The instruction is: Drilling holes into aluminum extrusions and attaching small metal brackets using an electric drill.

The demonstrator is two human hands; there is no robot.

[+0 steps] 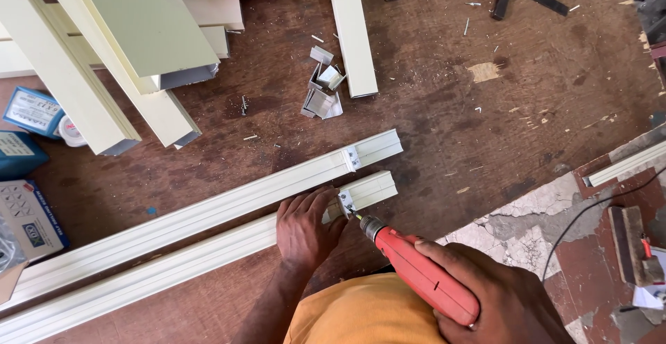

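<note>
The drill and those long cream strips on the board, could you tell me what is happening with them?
A person holds a red drill in the right hand, its bit set against a small metal bracket near the end of the nearer cream profile. The left hand presses down on that profile beside the bracket. A second profile with its own bracket lies alongside.

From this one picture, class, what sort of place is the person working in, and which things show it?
Probably a small fabrication workshop or building site. Long cream metal profiles lie across a scuffed wooden board, the right hand holds a red power drill to a small bracket, and offcuts lie scattered.
</note>
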